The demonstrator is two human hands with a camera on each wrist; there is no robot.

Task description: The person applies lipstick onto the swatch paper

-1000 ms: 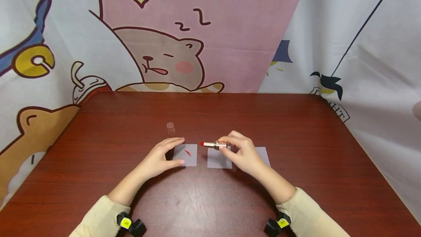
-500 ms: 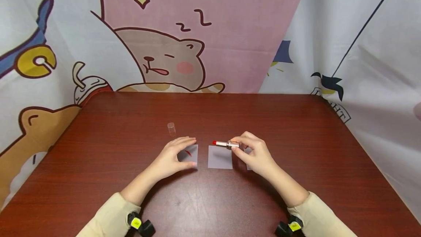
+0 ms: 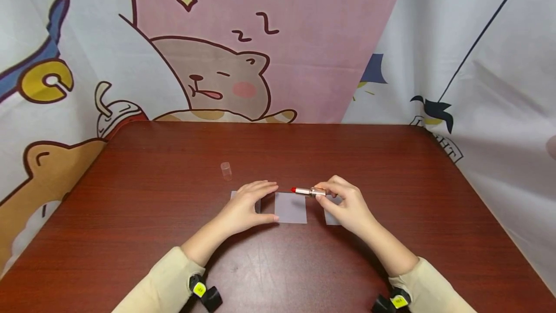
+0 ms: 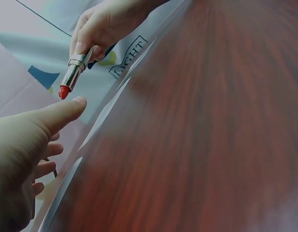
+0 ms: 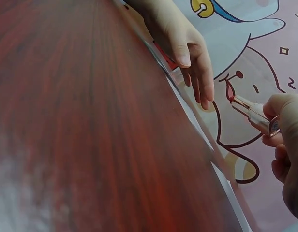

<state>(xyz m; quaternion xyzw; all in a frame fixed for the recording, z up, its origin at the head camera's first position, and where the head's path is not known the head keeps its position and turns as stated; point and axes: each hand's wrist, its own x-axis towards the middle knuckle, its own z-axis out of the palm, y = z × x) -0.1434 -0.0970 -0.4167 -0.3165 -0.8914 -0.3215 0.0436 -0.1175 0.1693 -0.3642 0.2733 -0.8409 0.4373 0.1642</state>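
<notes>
Lipstick [image 3: 306, 191] in your right hand [image 3: 347, 206]: you pinch its metal barrel between thumb and fingertips, the grip narrow and closed around the case. The tube lies nearly level, red tip pointing toward your left hand, held just above the far edge of the middle paper square [image 3: 290, 207]. From the left wrist view the lipstick [image 4: 73, 75] shows slanted, red end down, close to your left thumb but not touching it.

Your left hand [image 3: 245, 206] rests on the tabletop [image 3: 269, 149] with fingers straight and loosely spread, grip wide, holding nothing. It covers most of the left paper square [image 3: 234, 194]; only a corner shows past the fingers. Thumb tip sits at the near left corner of the middle square.

A third paper square [image 3: 331, 217] lies under your right hand, partly hidden. The three squares sit in a row, side by side with small gaps.

A small clear cap [image 3: 225, 170] stands upright on the tabletop beyond your left hand, apart from the squares.
</notes>
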